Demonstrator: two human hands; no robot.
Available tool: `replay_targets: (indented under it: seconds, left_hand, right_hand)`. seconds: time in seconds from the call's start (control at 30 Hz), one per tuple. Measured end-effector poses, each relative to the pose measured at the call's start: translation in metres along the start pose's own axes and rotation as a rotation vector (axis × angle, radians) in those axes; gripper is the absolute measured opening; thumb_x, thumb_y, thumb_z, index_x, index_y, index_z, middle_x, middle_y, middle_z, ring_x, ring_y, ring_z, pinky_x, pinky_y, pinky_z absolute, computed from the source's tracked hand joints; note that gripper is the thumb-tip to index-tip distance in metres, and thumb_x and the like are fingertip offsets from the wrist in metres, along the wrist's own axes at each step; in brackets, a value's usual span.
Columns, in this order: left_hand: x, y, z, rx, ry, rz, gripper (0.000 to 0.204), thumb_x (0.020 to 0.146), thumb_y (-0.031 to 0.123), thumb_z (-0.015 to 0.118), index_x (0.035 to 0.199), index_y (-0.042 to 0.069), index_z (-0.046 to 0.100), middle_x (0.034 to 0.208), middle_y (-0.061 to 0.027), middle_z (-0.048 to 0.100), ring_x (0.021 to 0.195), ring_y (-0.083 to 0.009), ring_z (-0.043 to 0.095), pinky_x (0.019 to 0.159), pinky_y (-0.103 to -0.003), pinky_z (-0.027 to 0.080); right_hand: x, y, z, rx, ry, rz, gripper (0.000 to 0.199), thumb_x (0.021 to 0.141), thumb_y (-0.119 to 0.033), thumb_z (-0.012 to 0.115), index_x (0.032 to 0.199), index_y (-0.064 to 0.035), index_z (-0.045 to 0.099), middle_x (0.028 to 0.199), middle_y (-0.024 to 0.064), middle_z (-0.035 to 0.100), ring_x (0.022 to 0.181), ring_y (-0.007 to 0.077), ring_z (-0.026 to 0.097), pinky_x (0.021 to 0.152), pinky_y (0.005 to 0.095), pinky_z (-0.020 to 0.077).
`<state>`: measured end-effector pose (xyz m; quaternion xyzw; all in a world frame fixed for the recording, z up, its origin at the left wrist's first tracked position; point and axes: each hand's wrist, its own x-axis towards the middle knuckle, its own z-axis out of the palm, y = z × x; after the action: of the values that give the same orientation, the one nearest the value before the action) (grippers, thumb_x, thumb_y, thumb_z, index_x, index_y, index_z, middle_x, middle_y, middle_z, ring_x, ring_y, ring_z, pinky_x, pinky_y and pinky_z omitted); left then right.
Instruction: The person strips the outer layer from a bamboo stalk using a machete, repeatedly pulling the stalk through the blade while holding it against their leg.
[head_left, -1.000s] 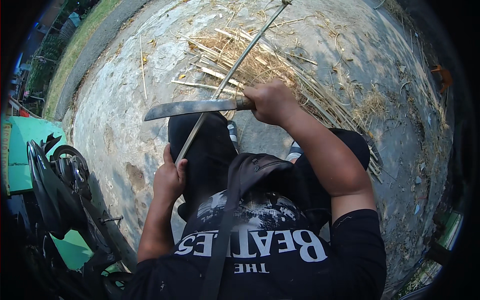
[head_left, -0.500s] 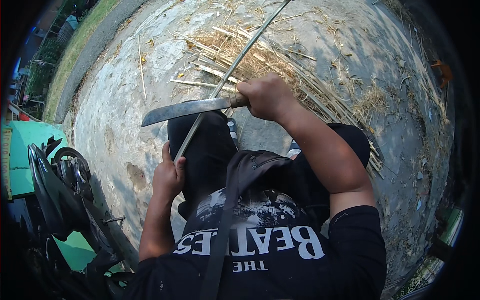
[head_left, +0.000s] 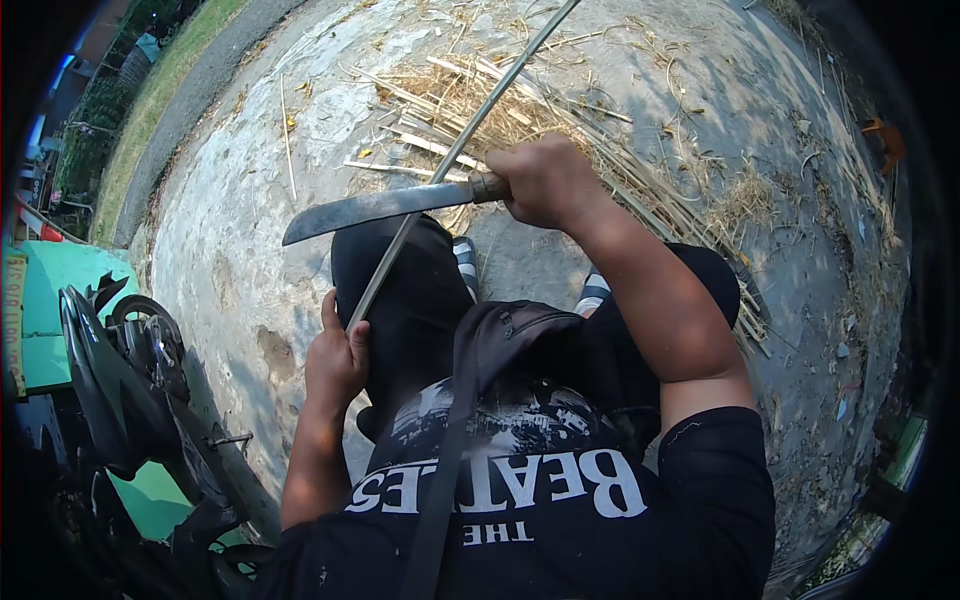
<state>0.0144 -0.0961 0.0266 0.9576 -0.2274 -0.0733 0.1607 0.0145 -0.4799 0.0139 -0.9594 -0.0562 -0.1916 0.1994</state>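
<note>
The head view looked down on a person who sat on a concrete ground [head_left: 250,230] outdoors, with dark trousers and a dark printed shirt. The right hand [head_left: 545,182] was closed in a full fist around the wooden handle of a long knife [head_left: 385,207], and the blade pointed toward the person's left, lying almost level above the left knee. The left hand [head_left: 337,360] was wrapped around the lower end of a long thin cane [head_left: 455,155], its fingers [head_left: 358,345] curled tight on it beside the left thigh. The cane rose from this hand at a slant, up and to the right, and passed out of the picture at the top edge. The blade crossed the cane at about its lower third; if the edge touched the cane or only stood in front of it, I could not tell. Behind the knife, a pile of dry split strips and straw [head_left: 470,110] lay on the ground, near the striped shoes. At the person's left stood a dark motorbike [head_left: 130,370].
</note>
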Motion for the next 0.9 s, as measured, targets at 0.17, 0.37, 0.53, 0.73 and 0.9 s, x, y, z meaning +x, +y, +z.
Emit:
replay_targets:
  seconds: [0.17, 0.37, 0.53, 0.73, 0.9]
  left_hand:
    - [0.006, 0.006, -0.002, 0.048, -0.015, -0.007, 0.075, 0.106, 0.053, 0.04, 0.151, -0.005, 0.028, 0.072, -0.0292, 0.066, 0.073, -0.0525, 0.066, 0.062, -0.057, 0.049]
    - [0.0, 0.0, -0.001, -0.057, -0.013, -0.014, 0.077, 0.106, 0.055, 0.039, 0.15, -0.007, 0.029, 0.073, -0.0293, 0.065, 0.074, -0.0527, 0.065, 0.062, -0.057, 0.048]
    - [0.008, 0.006, -0.004, -0.022, -0.052, -0.033, 0.078, 0.105, 0.056, 0.04, 0.15, -0.007, 0.029, 0.074, -0.0298, 0.066, 0.075, -0.0531, 0.065, 0.064, -0.057, 0.049]
    - [0.006, -0.001, -0.004, -0.005, -0.052, -0.047, 0.077, 0.105, 0.056, 0.04, 0.151, -0.005, 0.029, 0.076, -0.0304, 0.066, 0.076, -0.054, 0.064, 0.065, -0.058, 0.048]
    - [0.007, 0.0, -0.007, -0.016, -0.072, -0.041, 0.077, 0.105, 0.056, 0.04, 0.15, -0.004, 0.029, 0.076, -0.0307, 0.066, 0.077, -0.0539, 0.065, 0.065, -0.058, 0.048]
  right_hand:
    - [-0.007, 0.053, 0.011, 0.22, -0.064, 0.149, 0.011, 0.078, -0.016, 0.072, 0.083, -0.0105, 0.063, 0.075, 0.0158, 0.066, 0.076, 0.0388, 0.067, 0.065, 0.0484, 0.051]
    - [0.002, 0.001, 0.007, 0.151, 0.05, -0.008, 0.011, 0.078, -0.014, 0.07, 0.087, -0.0111, 0.065, 0.076, 0.0125, 0.068, 0.076, 0.0376, 0.068, 0.07, 0.0476, 0.0546]
    - [0.001, 0.031, -0.005, 0.017, -0.187, 0.203, 0.011, 0.076, -0.016, 0.071, 0.085, -0.0133, 0.065, 0.079, 0.0118, 0.069, 0.079, 0.0352, 0.07, 0.071, 0.0474, 0.0554]
    - [-0.004, 0.006, -0.005, 0.045, 0.004, 0.114, 0.011, 0.077, -0.015, 0.07, 0.085, -0.013, 0.064, 0.077, 0.012, 0.069, 0.078, 0.0356, 0.07, 0.071, 0.0477, 0.0557]
    - [0.006, -0.003, -0.006, -0.046, -0.119, 0.006, 0.013, 0.076, -0.013, 0.069, 0.087, -0.0113, 0.063, 0.076, 0.0145, 0.068, 0.079, 0.0382, 0.069, 0.072, 0.0487, 0.0553]
